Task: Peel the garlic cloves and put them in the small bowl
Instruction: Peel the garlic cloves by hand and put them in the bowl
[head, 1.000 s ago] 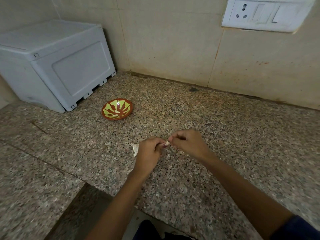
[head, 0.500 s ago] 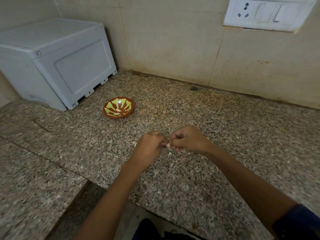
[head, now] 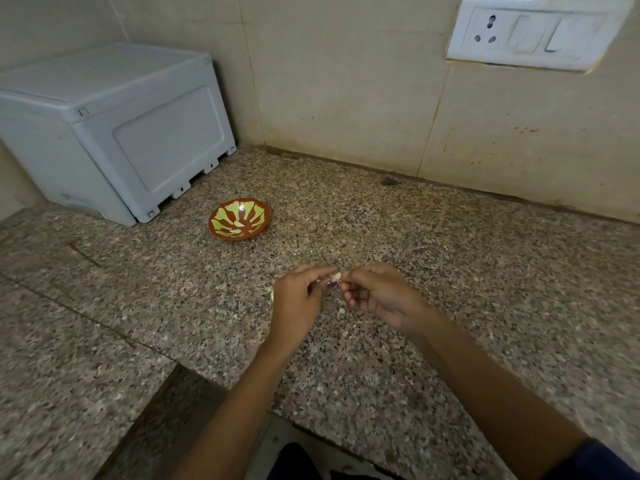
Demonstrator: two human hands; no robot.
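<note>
Head view is looking down on a speckled granite desk (head: 450,271) set in a tiled wall corner. Two hands are meeting above the middle of it: the left hand (head: 298,303) is curling its fingers round a garlic clove (head: 334,279), and the right hand (head: 377,296) is pinching the clove's pale tip with thumb and forefinger. One clove is showing between them, white at the end and purplish where skin is clinging. The hands themselves are covering most of it, so how far it is peeled cannot be told.

One small bowl (head: 239,219), brown with a yellow-green petal pattern, is sitting on the desk well apart from the hands, toward the back left. A pale piece or two is lying inside it; the count is unclear. Just behind the bowl one grey plastic box (head: 114,133) is standing against the left wall, near the bowl but not touching it. Nothing is lying between the hands and the bowl.

One white scrap of garlic skin (head: 340,313) is lying on the desk just below the hands, and another pale bit (head: 272,295) is peeking out beside the left hand. One white switchboard (head: 533,32) with a socket is hanging on the wall at upper right. A dark blue sleeve (head: 595,462) is covering the right upper arm.
</note>
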